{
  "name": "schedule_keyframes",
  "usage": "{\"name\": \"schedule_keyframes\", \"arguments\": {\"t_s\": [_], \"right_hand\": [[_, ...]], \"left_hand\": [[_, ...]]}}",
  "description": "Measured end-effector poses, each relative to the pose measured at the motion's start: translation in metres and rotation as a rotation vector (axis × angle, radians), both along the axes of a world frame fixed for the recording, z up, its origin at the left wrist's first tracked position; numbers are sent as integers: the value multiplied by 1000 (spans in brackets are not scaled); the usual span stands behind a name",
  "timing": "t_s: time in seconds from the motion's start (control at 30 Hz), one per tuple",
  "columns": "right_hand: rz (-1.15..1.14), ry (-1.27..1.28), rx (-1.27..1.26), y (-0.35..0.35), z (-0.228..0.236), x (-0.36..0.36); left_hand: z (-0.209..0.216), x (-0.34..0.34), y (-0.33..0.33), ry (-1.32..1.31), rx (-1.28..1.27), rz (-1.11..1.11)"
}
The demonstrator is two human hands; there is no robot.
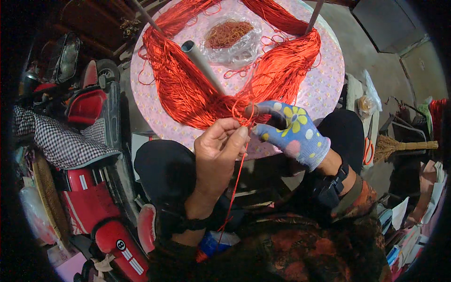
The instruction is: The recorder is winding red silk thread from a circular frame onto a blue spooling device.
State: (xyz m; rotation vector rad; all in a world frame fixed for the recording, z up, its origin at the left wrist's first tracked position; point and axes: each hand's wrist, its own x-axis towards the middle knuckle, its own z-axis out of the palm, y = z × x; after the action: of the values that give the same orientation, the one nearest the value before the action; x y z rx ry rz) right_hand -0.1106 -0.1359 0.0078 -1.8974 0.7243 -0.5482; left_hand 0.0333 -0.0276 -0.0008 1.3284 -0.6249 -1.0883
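Note:
My bare left hand (218, 143) pinches a red cord between thumb and fingers, and the cord's tail (233, 192) hangs down toward my lap. Close beside it, my right hand (293, 134), in a blue flowered glove with its fingertips out, has its fingers closed on the same red cord, where loops stand up between the hands. A large skein of red cord (176, 87) lies on the round table (143, 105), spread around several upright posts. One of these is a grey pipe (202, 66) just beyond my hands.
Rubber bands (230, 35) sit in a clear plastic bag (239, 55) amid the skein. To the left stands a red and black scooter (120, 246) with a checked cloth (61, 143). At right are orange-handled scissors (369, 150), a straw broom (394, 146) and stacked papers or cloths (411, 235).

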Motion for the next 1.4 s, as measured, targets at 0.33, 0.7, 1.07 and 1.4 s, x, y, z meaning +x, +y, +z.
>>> {"name": "schedule_keyframes", "arguments": {"t_s": [0.33,0.7,1.07,1.4], "right_hand": [[-34,31,-95,5,1,5],[-220,-24,365,-18,-10,-7],[28,-236,-222,-10,3,-5],[37,66,-500,10,-1,-1]], "left_hand": [[5,-1,1,14,16,49],[-3,4,1,75,-72,102],[3,2,3,50,-40,60],[0,-7,2,-148,-91,120]]}}
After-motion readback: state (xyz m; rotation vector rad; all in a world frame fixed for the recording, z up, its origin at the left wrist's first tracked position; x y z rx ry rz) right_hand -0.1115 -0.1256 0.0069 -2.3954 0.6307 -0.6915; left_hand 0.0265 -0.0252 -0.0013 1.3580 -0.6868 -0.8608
